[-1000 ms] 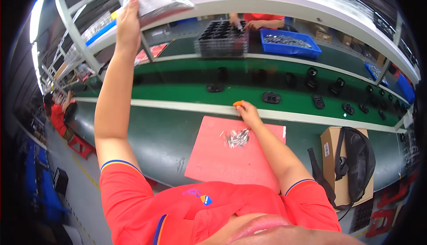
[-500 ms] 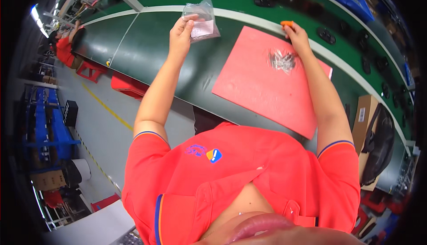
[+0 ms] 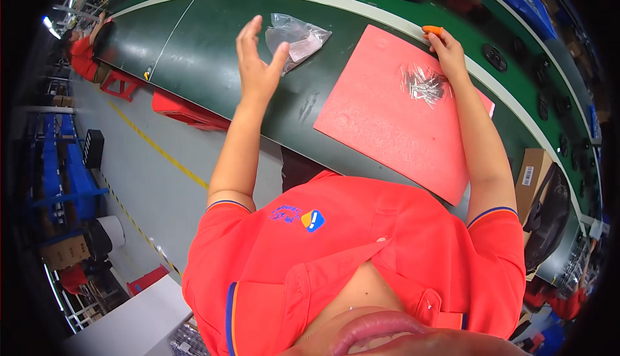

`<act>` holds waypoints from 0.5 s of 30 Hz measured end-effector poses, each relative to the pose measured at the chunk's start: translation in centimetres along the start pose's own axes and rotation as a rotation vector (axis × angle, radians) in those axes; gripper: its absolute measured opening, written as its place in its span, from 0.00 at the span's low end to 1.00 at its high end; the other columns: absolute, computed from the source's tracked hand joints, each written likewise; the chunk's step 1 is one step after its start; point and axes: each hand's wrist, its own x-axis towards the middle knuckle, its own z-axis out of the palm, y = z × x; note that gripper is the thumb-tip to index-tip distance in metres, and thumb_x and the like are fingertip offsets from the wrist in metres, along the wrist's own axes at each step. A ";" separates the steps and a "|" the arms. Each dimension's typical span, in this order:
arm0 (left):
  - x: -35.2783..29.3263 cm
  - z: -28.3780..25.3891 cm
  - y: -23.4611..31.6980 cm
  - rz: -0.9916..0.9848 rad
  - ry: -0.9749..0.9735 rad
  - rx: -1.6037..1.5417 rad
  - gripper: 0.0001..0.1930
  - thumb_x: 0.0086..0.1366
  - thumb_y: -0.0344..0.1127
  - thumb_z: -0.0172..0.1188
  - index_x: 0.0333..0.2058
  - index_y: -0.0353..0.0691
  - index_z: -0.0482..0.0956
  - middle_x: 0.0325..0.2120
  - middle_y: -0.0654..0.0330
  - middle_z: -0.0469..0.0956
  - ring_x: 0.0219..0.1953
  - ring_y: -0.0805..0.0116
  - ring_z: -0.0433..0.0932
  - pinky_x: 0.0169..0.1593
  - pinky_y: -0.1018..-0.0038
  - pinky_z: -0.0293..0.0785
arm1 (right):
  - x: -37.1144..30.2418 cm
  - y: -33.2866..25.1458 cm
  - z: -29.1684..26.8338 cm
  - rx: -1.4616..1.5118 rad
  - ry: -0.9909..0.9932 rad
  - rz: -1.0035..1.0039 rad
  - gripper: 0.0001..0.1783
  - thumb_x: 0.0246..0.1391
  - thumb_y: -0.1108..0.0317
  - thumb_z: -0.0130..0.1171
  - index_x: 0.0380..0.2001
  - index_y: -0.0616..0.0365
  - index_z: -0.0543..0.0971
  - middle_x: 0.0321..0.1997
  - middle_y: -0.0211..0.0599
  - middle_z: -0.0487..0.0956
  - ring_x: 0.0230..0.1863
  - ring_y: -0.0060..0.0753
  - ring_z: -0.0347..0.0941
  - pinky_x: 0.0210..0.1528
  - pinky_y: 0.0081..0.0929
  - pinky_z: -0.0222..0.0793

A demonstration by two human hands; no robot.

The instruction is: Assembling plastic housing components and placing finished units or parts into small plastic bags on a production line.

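Note:
My left hand (image 3: pixel 258 65) is open, fingers spread and holding nothing, above the dark green table. Just right of it lies a clear plastic bag (image 3: pixel 305 41) with a pale label or paper inside. On a pink foam mat (image 3: pixel 387 114) rests a loose pile of thin silvery metal pins (image 3: pixel 426 88). My right hand (image 3: pixel 451 57) is curled closed at the mat's far right edge, beyond the pile. A small orange piece (image 3: pixel 433 31) shows at its fingertips; whether it is gripped or worn on a finger is unclear.
A white rail (image 3: pixel 361 12) borders the table's far side, with a green strip holding dark parts (image 3: pixel 496 57) beyond. A cardboard box (image 3: pixel 533 175) and black bag (image 3: pixel 549 217) stand at the right. Red stools (image 3: pixel 184 112) sit along the left edge; a person (image 3: pixel 82 59) works far left.
My left hand has let go of the plastic bag, which now lies on the table, and its fingers have spread. The right hand stays by the mat's far edge with the orange piece.

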 end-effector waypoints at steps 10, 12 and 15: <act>7.6 -1.8 2.3 -0.098 -0.709 0.221 0.12 0.61 0.41 0.59 0.34 0.36 0.78 0.28 0.59 0.78 0.32 0.66 0.76 0.37 0.72 0.71 | 0.3 1.3 0.4 -0.025 0.003 -0.034 0.16 0.60 0.62 0.53 0.47 0.58 0.78 0.35 0.29 0.80 0.30 0.19 0.68 0.36 0.18 0.67; 7.5 -1.9 2.5 -0.153 -0.860 0.346 0.13 0.62 0.42 0.59 0.33 0.36 0.78 0.29 0.59 0.78 0.31 0.66 0.76 0.36 0.72 0.71 | 0.3 1.1 0.7 -0.020 0.003 -0.040 0.15 0.60 0.62 0.53 0.46 0.57 0.78 0.35 0.29 0.80 0.30 0.19 0.68 0.36 0.18 0.67; 6.9 -2.2 2.6 -0.051 -0.871 0.387 0.15 0.64 0.43 0.56 0.32 0.35 0.77 0.28 0.57 0.77 0.28 0.64 0.74 0.34 0.72 0.70 | 0.3 0.8 0.5 -0.026 -0.041 -0.005 0.17 0.61 0.63 0.52 0.49 0.60 0.77 0.39 0.28 0.80 0.32 0.16 0.65 0.39 0.15 0.65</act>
